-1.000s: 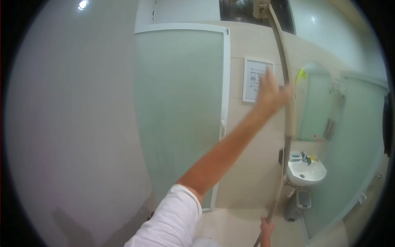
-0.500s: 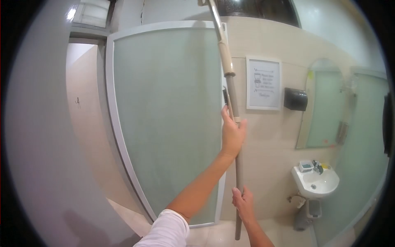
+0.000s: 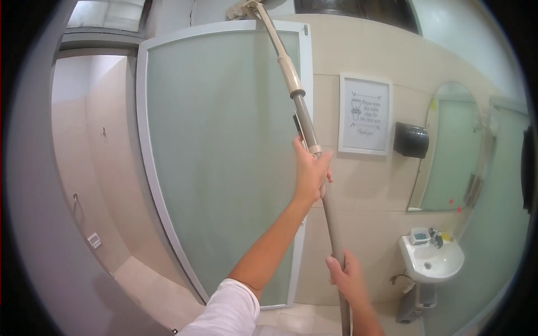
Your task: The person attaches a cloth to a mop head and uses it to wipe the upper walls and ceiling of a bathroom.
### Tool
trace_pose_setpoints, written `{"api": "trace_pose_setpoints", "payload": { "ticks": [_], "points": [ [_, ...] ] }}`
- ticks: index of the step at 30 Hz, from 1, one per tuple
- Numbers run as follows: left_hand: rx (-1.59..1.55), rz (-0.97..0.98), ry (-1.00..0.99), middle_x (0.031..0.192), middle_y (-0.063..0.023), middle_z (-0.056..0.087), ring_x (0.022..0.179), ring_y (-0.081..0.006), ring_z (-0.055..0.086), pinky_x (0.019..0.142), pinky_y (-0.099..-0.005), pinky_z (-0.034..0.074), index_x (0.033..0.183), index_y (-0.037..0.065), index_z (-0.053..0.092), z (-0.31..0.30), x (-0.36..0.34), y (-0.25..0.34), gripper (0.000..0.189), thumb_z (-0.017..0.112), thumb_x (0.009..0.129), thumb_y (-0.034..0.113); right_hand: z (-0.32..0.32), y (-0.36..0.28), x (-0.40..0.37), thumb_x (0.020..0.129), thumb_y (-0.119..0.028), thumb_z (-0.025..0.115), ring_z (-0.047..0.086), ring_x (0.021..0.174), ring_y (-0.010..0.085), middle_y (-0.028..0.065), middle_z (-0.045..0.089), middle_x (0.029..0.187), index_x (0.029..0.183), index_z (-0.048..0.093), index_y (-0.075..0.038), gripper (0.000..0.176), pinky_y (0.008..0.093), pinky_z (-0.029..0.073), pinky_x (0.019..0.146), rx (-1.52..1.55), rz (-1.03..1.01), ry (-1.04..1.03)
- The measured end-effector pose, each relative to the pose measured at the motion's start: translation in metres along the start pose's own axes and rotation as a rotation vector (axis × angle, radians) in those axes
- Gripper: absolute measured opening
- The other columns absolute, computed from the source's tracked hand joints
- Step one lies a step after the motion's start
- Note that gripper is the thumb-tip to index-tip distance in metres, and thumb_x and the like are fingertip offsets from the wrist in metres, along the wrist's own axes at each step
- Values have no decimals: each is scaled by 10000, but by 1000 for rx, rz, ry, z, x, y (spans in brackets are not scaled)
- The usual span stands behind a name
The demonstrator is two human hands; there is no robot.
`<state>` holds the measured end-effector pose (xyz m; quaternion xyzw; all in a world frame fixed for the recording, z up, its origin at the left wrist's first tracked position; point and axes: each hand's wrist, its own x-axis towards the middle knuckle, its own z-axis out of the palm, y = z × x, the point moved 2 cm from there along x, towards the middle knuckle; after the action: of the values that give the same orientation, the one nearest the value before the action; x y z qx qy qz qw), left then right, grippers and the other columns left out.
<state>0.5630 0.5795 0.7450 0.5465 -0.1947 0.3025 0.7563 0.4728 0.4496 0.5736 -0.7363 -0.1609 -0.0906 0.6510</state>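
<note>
A long pole (image 3: pixel 332 224) runs from the bottom of the view up to the left, with a beige upper section and a beige head (image 3: pixel 245 9) at the top edge of a frosted glass panel (image 3: pixel 218 145). My left hand (image 3: pixel 311 169) is wrapped round the middle of the pole, beside a small dark brush-like part (image 3: pixel 297 123). Lower down, my right hand (image 3: pixel 348 274) grips the same pole near its lower part. The pole's bottom end is cut off by the frame.
On the right wall are a framed sign (image 3: pixel 365 115), a black dispenser (image 3: pixel 411 140), a mirror (image 3: pixel 451 151) and a white sink (image 3: pixel 432 260) with a grey bin (image 3: pixel 417 303) below. An open doorway (image 3: pixel 103 168) is at the left.
The pole has tilted, its top moving left so that the head shows at the panel's top edge. Both hands still hold it. The view has shifted, and more of the left doorway shows.
</note>
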Motion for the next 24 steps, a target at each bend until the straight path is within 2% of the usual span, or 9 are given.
{"api": "trace_pose_setpoints", "payload": {
  "ticks": [5,7,8,10,11,14,16,18,24],
  "points": [
    [-73,34,-66,724,-86,467,451,-131,469,397,-307,423,1278,21,210,19,4,4,594,576,810,15,-32,-23,-12,885,-189,577,464,486,76,3,468,636,1053,491,13,277,232,403,439,-13,1,-93],
    [-115,15,-81,733,-87,469,452,-129,468,404,-309,429,1281,25,201,26,5,2,603,585,816,26,-43,-21,-12,878,-136,564,480,491,88,26,485,671,1245,410,5,421,240,418,451,78,-49,-198],
    [-135,18,-90,746,-89,471,453,-128,466,403,-312,428,1281,31,190,29,5,1,611,589,818,29,-49,-20,-15,878,-136,564,480,491,88,26,485,671,1245,410,5,421,240,418,451,77,-51,-195],
    [-158,25,-102,759,-90,473,454,-127,465,401,-314,428,1282,38,178,33,6,1,620,593,820,31,-59,-18,-29,866,-90,555,496,499,118,54,493,705,1414,216,-39,647,257,441,469,272,-51,-335],
    [-163,8,-99,761,-89,473,450,-127,461,396,-312,426,1281,44,173,35,5,1,625,596,821,35,-65,-14,-35,866,-90,555,496,499,118,54,493,705,1414,216,-39,647,257,441,469,271,-52,-333],
    [-140,-15,-97,778,-90,470,443,-127,456,385,-306,420,1282,58,160,41,0,3,630,593,825,34,-81,-3,-59,851,-43,544,510,510,152,95,492,735,1460,51,-89,785,280,457,476,335,-99,-462],
    [-113,-16,-103,792,-93,468,439,-128,454,378,-303,417,1282,66,152,44,-4,3,629,587,828,29,-88,7,-76,867,-49,517,484,497,151,105,476,723,1466,97,-156,739,288,441,451,421,-10,-479],
    [-138,-47,-158,999,-159,442,466,-136,462,377,-286,410,1281,54,108,47,-10,-1,600,523,850,17,-95,21,-92,871,-52,513,479,494,150,106,474,723,1465,101,-163,732,287,437,448,536,72,-466],
    [-133,3,-169,976,-167,431,466,-151,477,374,-289,431,1256,54,119,58,0,-4,607,546,827,7,-98,53,-105,880,-61,501,464,485,145,109,470,722,1465,113,-186,712,281,426,437,894,154,-319]
  ]
}}
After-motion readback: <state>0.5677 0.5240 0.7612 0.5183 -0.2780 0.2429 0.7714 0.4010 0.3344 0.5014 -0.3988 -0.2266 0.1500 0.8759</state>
